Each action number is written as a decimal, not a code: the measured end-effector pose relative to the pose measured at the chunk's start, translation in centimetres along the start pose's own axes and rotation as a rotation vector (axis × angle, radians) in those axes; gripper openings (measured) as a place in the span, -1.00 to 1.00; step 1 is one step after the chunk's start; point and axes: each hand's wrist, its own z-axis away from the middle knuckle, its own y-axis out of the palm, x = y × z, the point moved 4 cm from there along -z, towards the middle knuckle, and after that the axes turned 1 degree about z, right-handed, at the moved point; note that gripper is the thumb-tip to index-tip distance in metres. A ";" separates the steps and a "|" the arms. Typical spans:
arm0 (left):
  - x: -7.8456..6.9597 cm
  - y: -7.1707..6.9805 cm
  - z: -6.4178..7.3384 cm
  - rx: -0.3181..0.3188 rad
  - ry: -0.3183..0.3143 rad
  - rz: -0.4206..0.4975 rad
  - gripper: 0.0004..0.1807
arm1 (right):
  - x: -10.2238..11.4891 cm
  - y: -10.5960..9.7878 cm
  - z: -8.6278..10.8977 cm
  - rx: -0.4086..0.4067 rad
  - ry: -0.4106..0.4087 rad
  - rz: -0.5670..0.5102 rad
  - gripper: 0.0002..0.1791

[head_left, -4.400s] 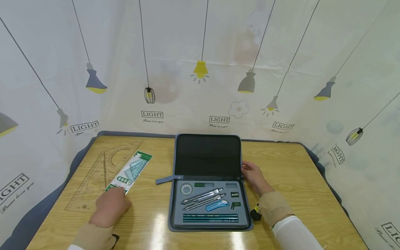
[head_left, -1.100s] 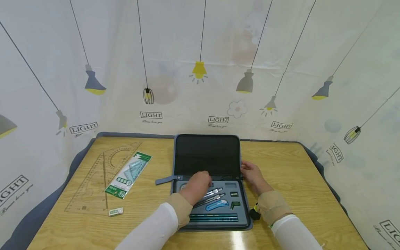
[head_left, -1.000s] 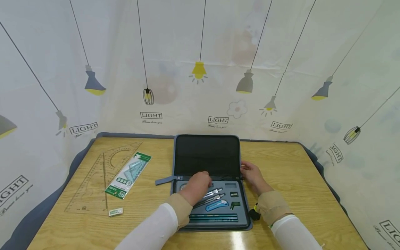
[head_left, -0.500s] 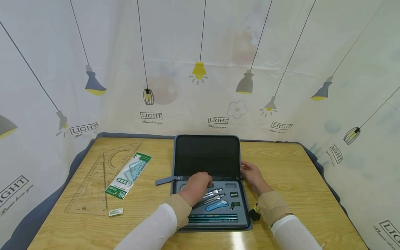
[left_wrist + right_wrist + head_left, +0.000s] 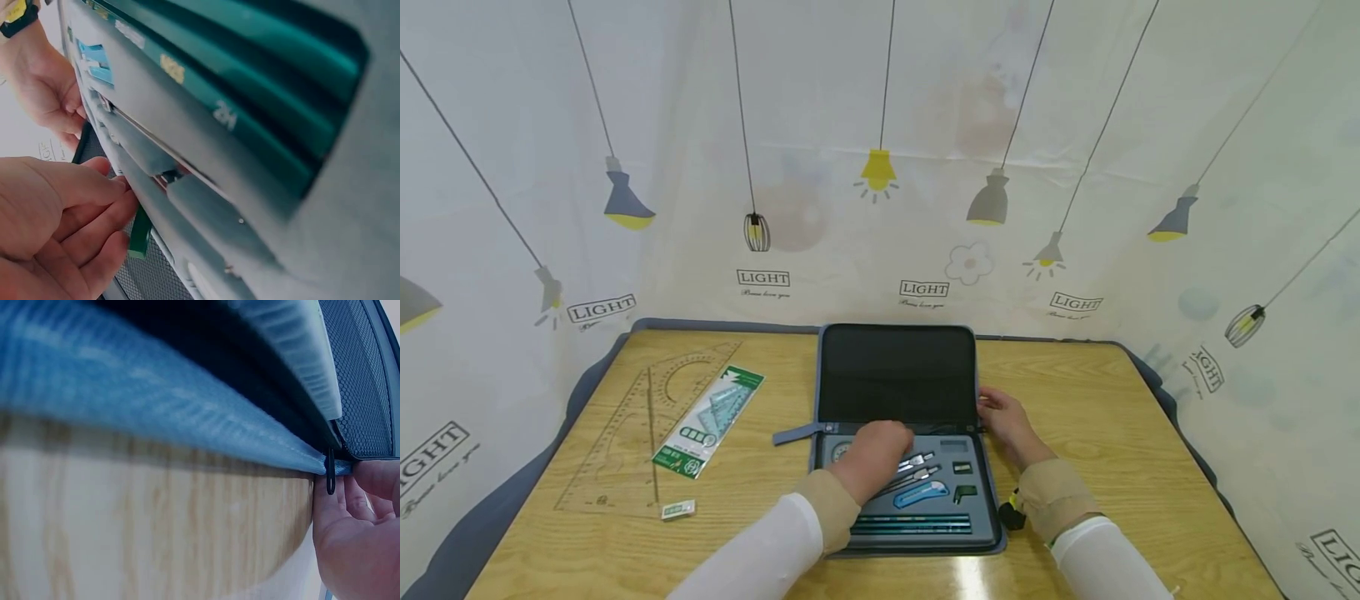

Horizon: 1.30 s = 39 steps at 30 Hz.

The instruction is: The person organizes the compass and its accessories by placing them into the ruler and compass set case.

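An unzipped grey-blue drawing-set case lies unfolded mid-table with its lid leaning back. Over the rear of its tray is my left hand. In the left wrist view, that hand's thumb and curled fingers pinch a small green box, which juts up from the tray; the hand covers it in the head view. My right hand holds the case's right edge at the hinge, thumb above and fingers beside it. In the tray lie metal compasses, a blue cutter, pencils and a green sharpener.
A white eraser lies on the wooden table at left. Behind it are a ruler set in green-and-white packaging and large clear set squares. The case's strap sticks out left. A printed curtain hangs behind.
From the left side of the table, my left hand has come over the case's tray, leaving the eraser uncovered on the table. Lately it has shifted slightly right. My right hand has stayed put.
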 end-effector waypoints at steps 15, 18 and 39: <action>3.0 -3.2 3.7 -0.164 0.042 0.184 -0.81 | 0.3 -0.1 0.3 0.004 -0.041 -0.015 -0.57; 4.8 -4.1 5.2 -0.210 0.005 0.190 -0.84 | 0.4 -0.1 0.4 0.005 -0.038 -0.016 -0.57; 18.2 -6.9 19.0 -0.031 -0.466 0.053 -0.65 | 0.1 -0.1 0.2 -0.001 -0.037 -0.027 -0.57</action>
